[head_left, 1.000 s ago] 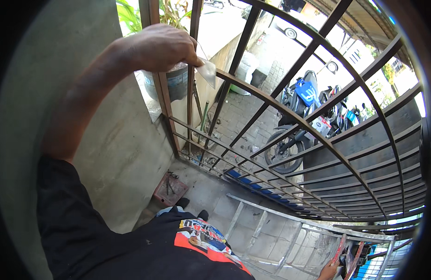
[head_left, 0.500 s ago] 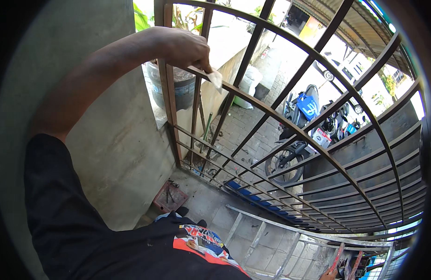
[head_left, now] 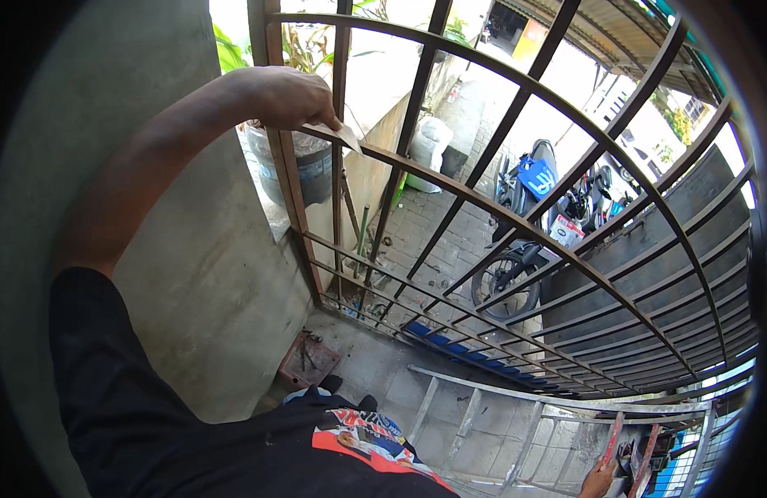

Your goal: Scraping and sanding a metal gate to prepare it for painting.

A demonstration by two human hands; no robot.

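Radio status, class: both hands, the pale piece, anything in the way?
Left hand pinching pale piece at brown rail. Right hand at red bar. Upright bars cross the rail.

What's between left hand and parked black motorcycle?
In the head view, the brown metal-bar grille; past it, a white plastic sack and grey block paving. The left hand is on the grille's near side, the motorcycle beyond.
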